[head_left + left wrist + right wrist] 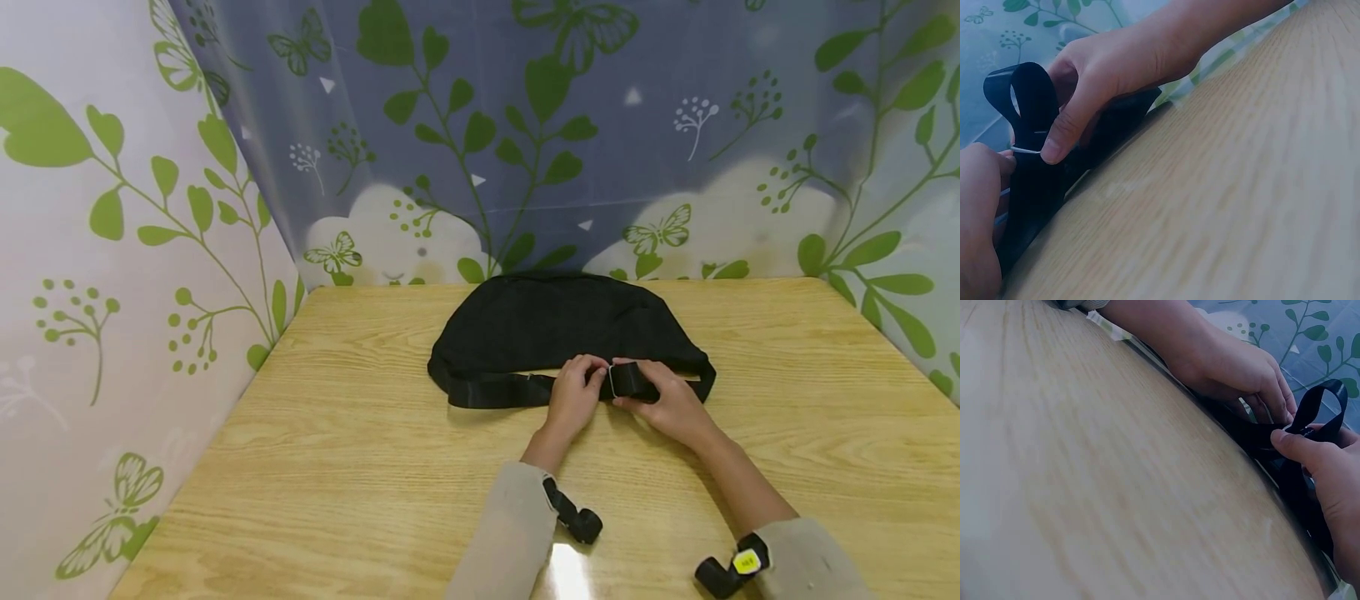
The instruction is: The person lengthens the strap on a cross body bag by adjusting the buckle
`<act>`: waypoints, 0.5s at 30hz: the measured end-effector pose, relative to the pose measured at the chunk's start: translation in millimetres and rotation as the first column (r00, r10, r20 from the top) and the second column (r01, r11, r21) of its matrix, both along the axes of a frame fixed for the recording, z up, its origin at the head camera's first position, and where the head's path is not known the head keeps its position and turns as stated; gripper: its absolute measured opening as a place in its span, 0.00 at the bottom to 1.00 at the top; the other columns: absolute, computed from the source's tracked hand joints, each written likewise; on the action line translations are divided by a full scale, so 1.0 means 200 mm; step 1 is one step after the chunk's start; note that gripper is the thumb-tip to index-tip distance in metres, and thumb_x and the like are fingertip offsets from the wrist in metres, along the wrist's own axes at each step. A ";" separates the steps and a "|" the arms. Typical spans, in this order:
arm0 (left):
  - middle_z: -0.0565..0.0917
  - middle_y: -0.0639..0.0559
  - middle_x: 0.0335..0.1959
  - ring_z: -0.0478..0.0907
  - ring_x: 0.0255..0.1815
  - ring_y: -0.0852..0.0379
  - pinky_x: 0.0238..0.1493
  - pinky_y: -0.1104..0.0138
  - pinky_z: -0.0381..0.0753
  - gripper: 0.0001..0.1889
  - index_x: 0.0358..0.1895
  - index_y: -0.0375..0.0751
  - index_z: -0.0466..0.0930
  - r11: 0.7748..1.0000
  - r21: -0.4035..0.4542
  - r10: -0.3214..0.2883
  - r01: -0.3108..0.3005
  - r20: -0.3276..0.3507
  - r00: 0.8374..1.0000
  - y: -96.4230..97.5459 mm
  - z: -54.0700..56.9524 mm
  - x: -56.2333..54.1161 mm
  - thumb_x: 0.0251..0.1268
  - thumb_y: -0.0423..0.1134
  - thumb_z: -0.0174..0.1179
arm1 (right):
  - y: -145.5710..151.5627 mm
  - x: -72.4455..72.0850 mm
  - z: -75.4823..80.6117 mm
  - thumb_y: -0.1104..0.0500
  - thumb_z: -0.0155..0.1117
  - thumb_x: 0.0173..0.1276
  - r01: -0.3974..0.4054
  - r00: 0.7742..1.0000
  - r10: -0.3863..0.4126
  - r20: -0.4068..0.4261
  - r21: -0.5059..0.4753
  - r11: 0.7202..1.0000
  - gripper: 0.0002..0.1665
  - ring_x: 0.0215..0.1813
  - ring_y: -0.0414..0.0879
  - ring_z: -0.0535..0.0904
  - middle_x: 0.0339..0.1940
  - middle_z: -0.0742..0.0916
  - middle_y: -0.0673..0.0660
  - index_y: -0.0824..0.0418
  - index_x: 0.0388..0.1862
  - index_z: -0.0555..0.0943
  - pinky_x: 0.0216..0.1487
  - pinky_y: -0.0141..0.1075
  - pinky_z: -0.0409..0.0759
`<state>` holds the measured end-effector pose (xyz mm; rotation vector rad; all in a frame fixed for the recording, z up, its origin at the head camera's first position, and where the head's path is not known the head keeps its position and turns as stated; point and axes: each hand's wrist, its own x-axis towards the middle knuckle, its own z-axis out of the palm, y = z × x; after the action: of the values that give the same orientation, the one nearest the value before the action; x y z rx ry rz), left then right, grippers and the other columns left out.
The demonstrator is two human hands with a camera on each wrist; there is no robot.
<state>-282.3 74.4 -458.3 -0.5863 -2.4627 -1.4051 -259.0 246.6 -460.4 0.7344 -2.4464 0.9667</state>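
Note:
A black waist bag (558, 321) lies on the table, its strap (498, 392) stretched along the near side. Part of the strap stands up in a loop (1029, 87) above a thin silver slider buckle (612, 382). My left hand (576, 396) pinches the strap just left of the buckle; in the left wrist view its fingertips are close to the buckle's end. With thumb and fingers, my right hand (675, 408) grips the buckle and the strap at it. The right thumb (1294, 447) presses near the buckle's edge. Some fingertips are hidden behind the strap.
The wood-grain table (337, 467) extends around the bag. A leaf-and-butterfly patterned curtain (465, 150) hangs behind it, with similar patterned sheets at both sides. Black camera straps (573, 512) are on both sleeved forearms.

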 end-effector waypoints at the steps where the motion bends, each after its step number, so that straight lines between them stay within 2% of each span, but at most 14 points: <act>1: 0.77 0.58 0.36 0.72 0.40 0.61 0.45 0.69 0.70 0.06 0.39 0.45 0.79 1.000 0.001 0.001 -0.001 -0.001 1.000 0.00 0.00 0.00 0.67 0.38 0.53 | 0.00 0.00 0.00 0.61 0.75 0.49 -0.001 1.000 0.001 -0.001 0.000 1.000 0.35 0.55 0.56 0.71 0.53 0.78 0.60 0.62 0.58 0.74 0.53 0.52 0.67; 4: 0.77 0.57 0.36 0.71 0.40 0.60 0.43 0.70 0.70 0.06 0.39 0.44 0.79 1.000 -0.005 0.006 -0.006 -0.008 1.000 0.00 0.00 0.00 0.67 0.38 0.53 | 0.01 -0.01 0.00 0.61 0.75 0.49 -0.014 1.000 0.014 -0.006 0.002 1.000 0.36 0.55 0.57 0.71 0.54 0.78 0.60 0.61 0.59 0.73 0.53 0.53 0.66; 8: 0.77 0.56 0.35 0.72 0.39 0.60 0.43 0.70 0.70 0.06 0.39 0.44 0.79 1.000 -0.011 0.015 -0.016 -0.023 1.000 0.00 0.00 0.00 0.67 0.38 0.53 | 0.01 -0.01 -0.01 0.67 0.71 0.50 -0.034 0.999 0.034 0.004 -0.003 0.999 0.36 0.56 0.59 0.69 0.56 0.77 0.61 0.62 0.61 0.71 0.54 0.54 0.64; 11: 0.77 0.56 0.35 0.72 0.38 0.60 0.43 0.70 0.70 0.06 0.38 0.44 0.79 1.000 -0.009 0.021 -0.021 -0.039 0.999 0.00 0.00 0.00 0.67 0.38 0.54 | 0.01 0.00 0.00 0.70 0.67 0.50 -0.019 1.000 0.019 0.016 0.002 1.000 0.34 0.57 0.60 0.69 0.55 0.77 0.62 0.64 0.60 0.72 0.55 0.56 0.62; 15: 0.77 0.56 0.35 0.72 0.39 0.60 0.43 0.70 0.70 0.06 0.38 0.43 0.79 1.000 -0.010 0.026 -0.026 -0.042 0.999 0.00 -0.01 0.00 0.66 0.38 0.54 | 0.01 0.01 0.00 0.70 0.67 0.51 0.017 1.000 -0.017 0.024 0.018 1.000 0.30 0.56 0.62 0.69 0.52 0.78 0.65 0.67 0.56 0.73 0.55 0.57 0.61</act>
<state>-282.3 75.2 -459.5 -0.5781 -2.4380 -1.3573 -257.6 249.0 -460.1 0.7109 -2.4809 0.9535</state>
